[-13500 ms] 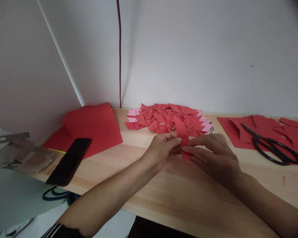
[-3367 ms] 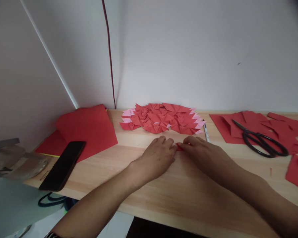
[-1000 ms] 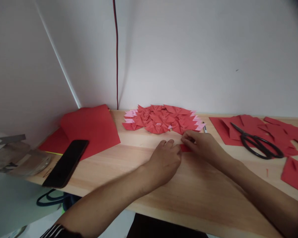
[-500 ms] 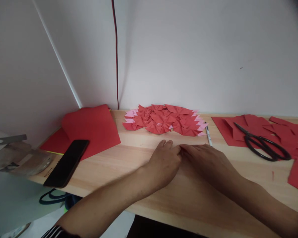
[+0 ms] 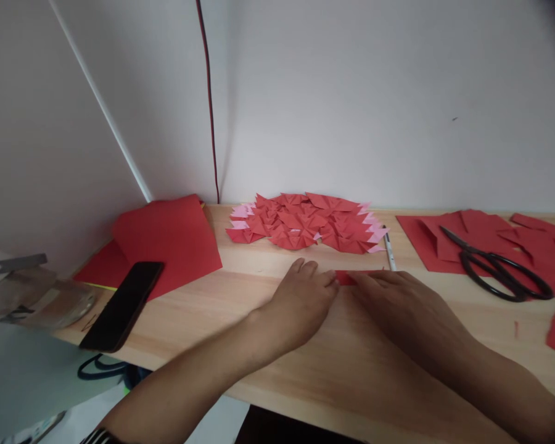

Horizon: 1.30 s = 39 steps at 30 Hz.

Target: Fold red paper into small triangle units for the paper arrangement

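A small piece of red paper [image 5: 345, 278] lies on the wooden table, mostly covered by my two hands. My left hand [image 5: 305, 302] is closed on its left end, fingers bent and pressing down. Along its right part rests my right hand [image 5: 393, 302], fingers together and holding the paper against the tabletop; the fingertips are partly hidden. Just behind the hands lies a cluster of folded red and pink paper pieces [image 5: 303, 221], set in overlapping rows. A pen [image 5: 389, 249] lies beyond my right hand.
To the right, black-handled scissors [image 5: 499, 271] lie on red paper sheets [image 5: 467, 231]. On the left are larger red sheets [image 5: 171, 237], a dark phone [image 5: 123, 305] and a clear container [image 5: 46, 299]. A white wall [image 5: 351, 98] stands behind the table [image 5: 314, 376].
My right hand has slid right, away from the left hand, and red paper now shows between them. My left hand stays nearly in place. The view has shifted slightly.
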{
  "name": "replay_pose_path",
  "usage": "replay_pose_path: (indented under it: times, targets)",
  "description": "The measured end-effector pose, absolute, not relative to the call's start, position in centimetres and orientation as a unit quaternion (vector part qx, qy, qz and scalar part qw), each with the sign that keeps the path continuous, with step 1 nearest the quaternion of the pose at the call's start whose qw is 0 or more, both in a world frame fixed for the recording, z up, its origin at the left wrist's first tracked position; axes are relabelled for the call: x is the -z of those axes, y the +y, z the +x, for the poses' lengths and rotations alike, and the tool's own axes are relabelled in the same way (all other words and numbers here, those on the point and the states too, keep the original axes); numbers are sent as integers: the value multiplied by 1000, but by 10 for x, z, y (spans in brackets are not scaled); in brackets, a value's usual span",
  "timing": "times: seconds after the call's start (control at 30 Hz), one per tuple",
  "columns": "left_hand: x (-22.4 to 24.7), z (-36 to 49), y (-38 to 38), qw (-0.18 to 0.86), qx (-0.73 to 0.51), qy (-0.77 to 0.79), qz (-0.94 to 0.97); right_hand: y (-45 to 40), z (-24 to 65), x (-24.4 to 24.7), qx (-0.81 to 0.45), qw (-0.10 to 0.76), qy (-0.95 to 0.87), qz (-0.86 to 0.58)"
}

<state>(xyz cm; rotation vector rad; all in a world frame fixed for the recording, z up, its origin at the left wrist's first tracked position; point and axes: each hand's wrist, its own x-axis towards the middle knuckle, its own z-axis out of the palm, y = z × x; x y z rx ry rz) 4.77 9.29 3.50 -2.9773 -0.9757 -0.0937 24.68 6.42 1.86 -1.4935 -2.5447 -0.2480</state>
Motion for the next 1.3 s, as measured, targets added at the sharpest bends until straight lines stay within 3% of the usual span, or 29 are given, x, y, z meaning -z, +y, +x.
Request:
replay_pose_path:
  times: [0.23, 0.7, 1.0, 1.3]
  targets:
    - [-42, 34, 106, -66, 38, -280, -957, 60, 250, -14, 117, 101, -880, -449]
    - [-46, 33, 107, -77, 25, -271, -959, 59, 246, -14, 224, 72, -888, -395]
    - [-47, 34, 108, -78, 31, -276, -957, 59, 252, -11, 182, 74, -892, -408]
    - [-47, 33, 108, -84, 32, -273, -958, 57, 247, -10, 248, 84, -886, -382]
